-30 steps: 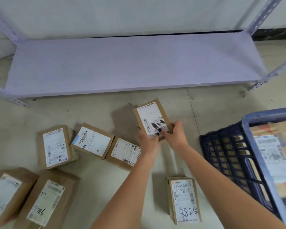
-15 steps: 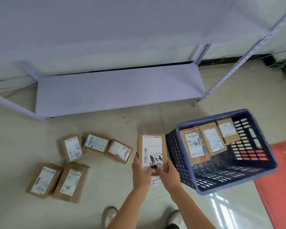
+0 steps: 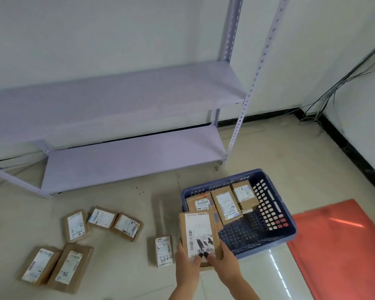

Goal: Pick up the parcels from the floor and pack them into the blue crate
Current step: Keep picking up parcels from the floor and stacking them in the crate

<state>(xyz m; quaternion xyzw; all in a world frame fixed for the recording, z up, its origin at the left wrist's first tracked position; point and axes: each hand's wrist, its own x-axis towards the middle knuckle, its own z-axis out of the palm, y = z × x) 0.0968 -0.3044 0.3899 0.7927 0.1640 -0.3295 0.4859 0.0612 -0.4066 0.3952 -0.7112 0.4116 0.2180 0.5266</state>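
Since the earlier frame, the held parcel (image 3: 198, 234) has come up off the floor to the near left corner of the blue crate (image 3: 275, 236), at lower centre of the frame. Left hand (image 3: 187, 262) and right hand (image 3: 226, 262) both grip its near end, thumbs on the label. Three parcels lie in the crate; six more (image 3: 164, 251) sit on the floor at lower left.
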